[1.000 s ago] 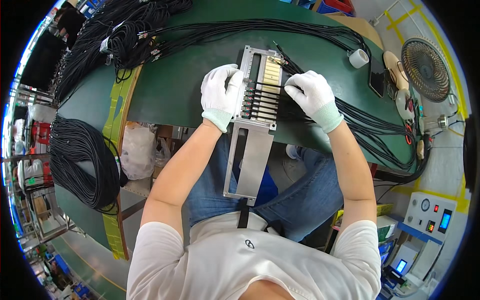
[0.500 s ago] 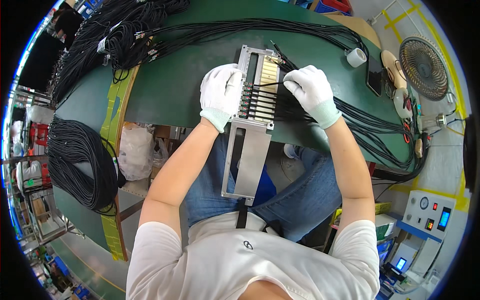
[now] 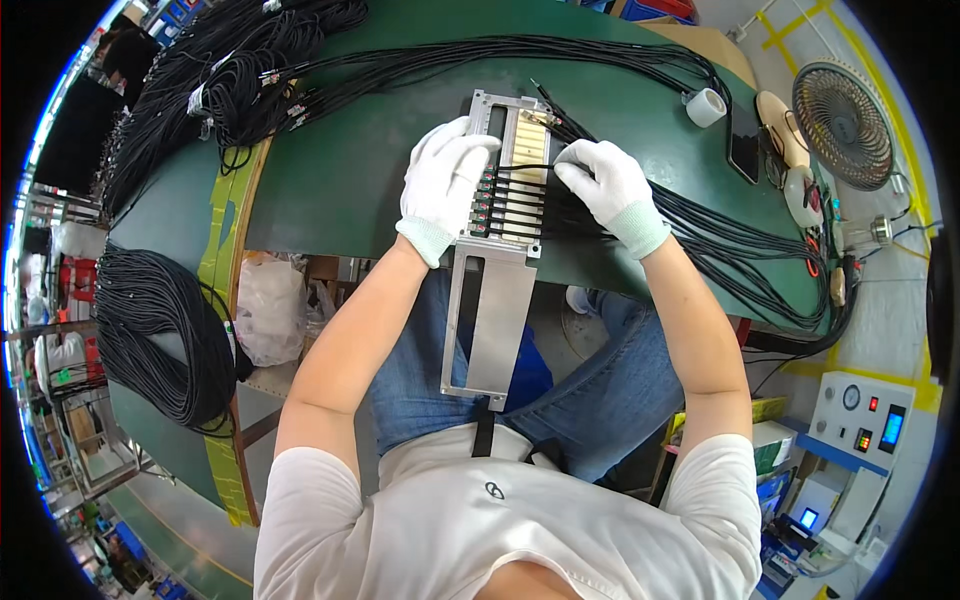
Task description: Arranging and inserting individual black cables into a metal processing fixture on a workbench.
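Note:
A long metal jig [image 3: 495, 310] lies on the green table [image 3: 340, 180] and sticks out over my lap. Its upper part holds several black cables [image 3: 525, 195] in a row of slots. My left hand [image 3: 443, 180], in a white glove, rests flat on the jig's left side over the cable ends. My right hand [image 3: 603, 185], also gloved, pinches one black cable at the jig's right edge. The cables run off to the right in a bundle [image 3: 740, 250].
Coils of black cable [image 3: 230, 70] lie at the table's far left, and another coil [image 3: 150, 330] hangs lower left. A tape roll [image 3: 706, 106], a phone [image 3: 745, 140] and a fan [image 3: 842, 125] stand at the right. A control box [image 3: 860, 420] sits lower right.
My right hand has shifted slightly left and up along the jig's edge with a cable. My left hand has stayed pressed on the jig.

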`<state>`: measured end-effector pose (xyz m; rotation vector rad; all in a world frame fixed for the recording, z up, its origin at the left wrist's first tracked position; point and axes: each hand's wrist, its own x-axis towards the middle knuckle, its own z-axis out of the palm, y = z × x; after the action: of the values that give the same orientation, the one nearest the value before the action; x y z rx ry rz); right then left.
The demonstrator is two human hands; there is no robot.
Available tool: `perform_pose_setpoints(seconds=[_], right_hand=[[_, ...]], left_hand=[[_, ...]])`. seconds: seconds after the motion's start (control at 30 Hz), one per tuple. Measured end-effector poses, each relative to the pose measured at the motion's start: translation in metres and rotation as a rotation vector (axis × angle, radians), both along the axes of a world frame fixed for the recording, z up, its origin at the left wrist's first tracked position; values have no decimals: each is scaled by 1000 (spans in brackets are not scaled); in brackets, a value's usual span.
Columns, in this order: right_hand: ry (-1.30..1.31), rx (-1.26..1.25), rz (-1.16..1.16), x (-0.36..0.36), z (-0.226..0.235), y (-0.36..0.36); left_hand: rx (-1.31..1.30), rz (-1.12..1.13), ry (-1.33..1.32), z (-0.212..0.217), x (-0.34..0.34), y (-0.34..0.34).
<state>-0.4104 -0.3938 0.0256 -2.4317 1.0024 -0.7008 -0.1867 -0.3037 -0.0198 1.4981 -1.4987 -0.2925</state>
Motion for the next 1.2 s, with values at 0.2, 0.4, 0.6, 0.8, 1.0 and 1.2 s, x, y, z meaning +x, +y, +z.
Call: perform_pose_setpoints(seconds=[0.2,0.4,0.6,0.8,1.0,1.2], right_hand=[[139,-136,34,-6,-2,-7],[127,-299,-150,-21,-4,-38],[155,-383,-157,-25,-8,-52],[227,-327,-164,-19,-15,-47],[-18,-196,-92,-25,1,-39],[-34,-88,135,-21,5,-28]], left_hand=[[32,-103,-516,5,-11,0],[105,-140,-533,11,-11,-8],[86,-131,-451,10,-12,-3],[81,-141,-393,2,-7,-5],[-81,-36,-204,-6,-4,-11],[-115,60,-19,4,0,-8]])
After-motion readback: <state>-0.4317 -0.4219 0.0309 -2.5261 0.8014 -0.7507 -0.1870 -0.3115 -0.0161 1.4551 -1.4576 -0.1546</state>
